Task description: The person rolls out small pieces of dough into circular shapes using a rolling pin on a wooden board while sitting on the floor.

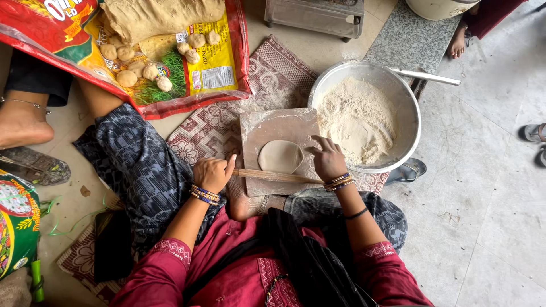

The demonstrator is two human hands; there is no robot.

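Head view: rolling a dough disc on a board

Head view, looking straight down. Left hand is clenched round the left end of the wooden rolling pin, thumb up. Right hand lies flat, fingers spread, pressing the pin's right end and touching the flattened dough disc. The disc sits mid rolling board, just beyond the pin, so both palms can bear down evenly. Steel bowl of flour touches the board's right edge, within reach for dusting. Dough balls and a large dough lump rest on a printed plastic sack, upper left. A patterned mat lies under the board.
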